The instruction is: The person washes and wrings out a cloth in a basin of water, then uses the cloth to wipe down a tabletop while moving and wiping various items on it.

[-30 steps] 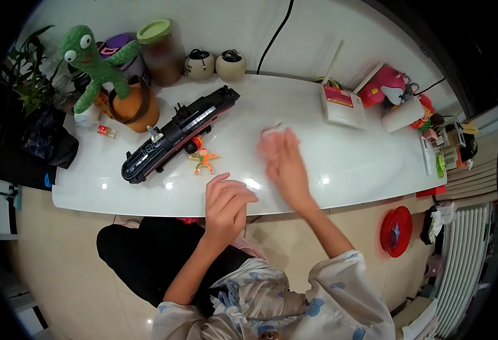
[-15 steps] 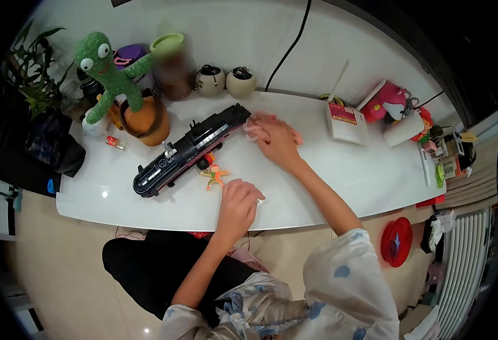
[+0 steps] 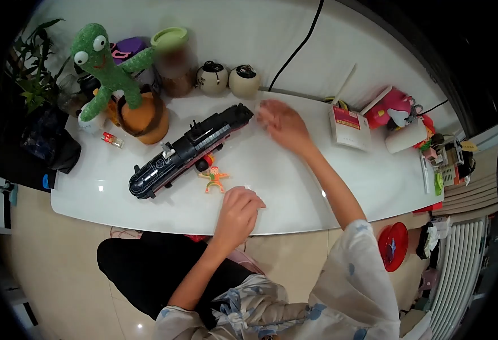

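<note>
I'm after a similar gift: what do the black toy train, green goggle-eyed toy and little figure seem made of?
Black toy train: probably glossy moulded plastic, going by its highlights and crisp detail.
Green goggle-eyed toy: seemingly soft plush, its body matte and fuzzy.
Little figure: perhaps plastic or rubber, brightly coloured, but too small to tell.

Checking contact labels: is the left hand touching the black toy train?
No, the small figure and bare table lie between the left hand and the black toy train.

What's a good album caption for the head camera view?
Black toy train on a white table, right hand near its far end, left hand near a small toy figure.
</note>
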The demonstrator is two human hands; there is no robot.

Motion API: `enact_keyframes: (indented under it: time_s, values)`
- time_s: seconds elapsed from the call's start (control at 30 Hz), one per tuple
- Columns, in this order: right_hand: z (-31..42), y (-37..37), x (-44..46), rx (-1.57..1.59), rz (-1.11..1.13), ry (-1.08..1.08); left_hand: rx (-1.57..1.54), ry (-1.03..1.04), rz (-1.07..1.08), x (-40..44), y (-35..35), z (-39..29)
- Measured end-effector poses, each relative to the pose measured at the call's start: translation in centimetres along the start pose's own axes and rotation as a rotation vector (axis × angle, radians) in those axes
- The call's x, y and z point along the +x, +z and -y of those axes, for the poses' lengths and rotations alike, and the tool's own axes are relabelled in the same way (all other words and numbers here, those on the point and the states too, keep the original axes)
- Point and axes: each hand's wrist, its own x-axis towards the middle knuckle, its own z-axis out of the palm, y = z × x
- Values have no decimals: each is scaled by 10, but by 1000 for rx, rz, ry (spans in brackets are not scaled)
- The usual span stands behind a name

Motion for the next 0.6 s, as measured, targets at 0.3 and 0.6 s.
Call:
enact_keyframes:
  time_s: [0.3,0.6]
  values:
    - [11,13,-3,-112,-71,147,-16,-48,34,-2,-1,-1]
    - [4,9,17,-50,-69,174,-12,-96,62,-2,-2,-2]
